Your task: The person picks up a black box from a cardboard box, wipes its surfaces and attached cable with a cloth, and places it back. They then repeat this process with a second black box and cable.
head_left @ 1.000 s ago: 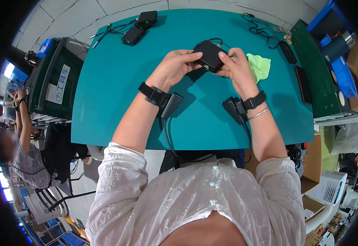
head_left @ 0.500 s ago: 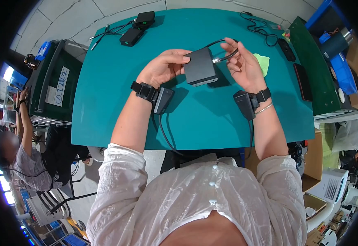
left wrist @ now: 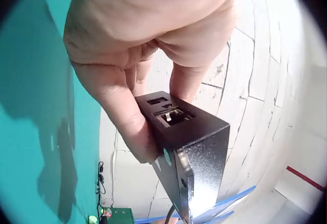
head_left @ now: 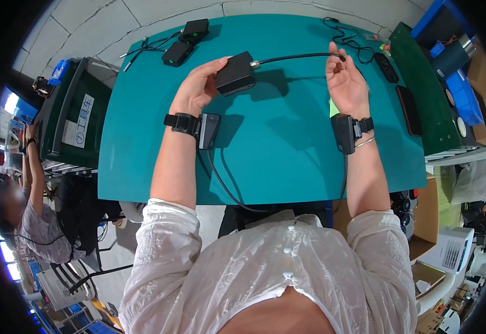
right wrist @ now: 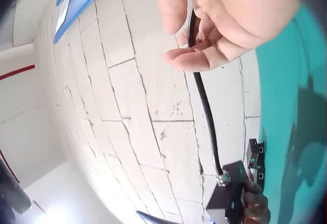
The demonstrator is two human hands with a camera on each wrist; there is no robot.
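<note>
My left hand (head_left: 194, 92) grips a small black box (head_left: 235, 75) by its left side, held above the green table. In the left wrist view, port openings (left wrist: 173, 117) show on one narrow side of the box, with thumb and fingers on opposite faces. From a metal connector (head_left: 255, 64) on the box, a black cable (head_left: 296, 56) runs rightward, drawn out nearly straight. Its far end lies in my right hand (head_left: 347, 88), palm turned up. The right wrist view shows the cable (right wrist: 205, 106) passing between thumb and curled fingers.
Two similar black boxes (head_left: 177, 54) with cables lie at the back left. A coiled black cord (head_left: 346, 40), a dark slim device (head_left: 386, 68) and a phone-like slab (head_left: 409, 110) are at the right. A light green cloth (head_left: 333, 107) lies partly behind the right wrist.
At first both hands held the box. The right hand then took the cable and moved right, pulling it straighter, while the left hand carried the box left.
</note>
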